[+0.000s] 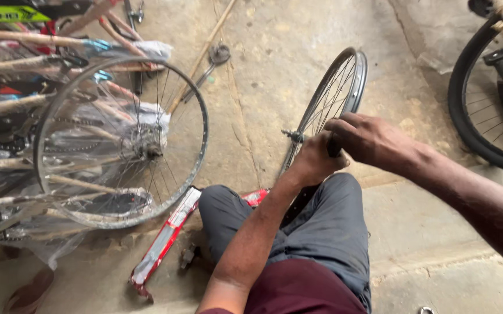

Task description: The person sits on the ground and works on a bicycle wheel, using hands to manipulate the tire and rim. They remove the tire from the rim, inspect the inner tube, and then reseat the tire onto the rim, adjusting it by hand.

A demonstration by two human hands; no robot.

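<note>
On a cracked, dusty concrete floor [274, 70], the left hand [314, 163] and right hand [368, 139] both clench the bare spoked silver bicycle rim [338, 93], standing upright against the grey-trousered knee [321, 215]. A second bare spoked wheel [121, 142] leans left (over wrapped bicycle frames [24, 104]); a black-tyred wheel [484, 110] stands right.

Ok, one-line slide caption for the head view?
Both hands, left hand and right hand, grip an upright bare bicycle rim above the knee.

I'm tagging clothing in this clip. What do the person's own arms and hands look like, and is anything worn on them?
Both forearms are bare: no sleeves reach them, and no gloves, watch or rings are visible. The left hand and right hand are bare, with no markings that can be made out. Grey trousers and a maroon top show below the arms.
</note>
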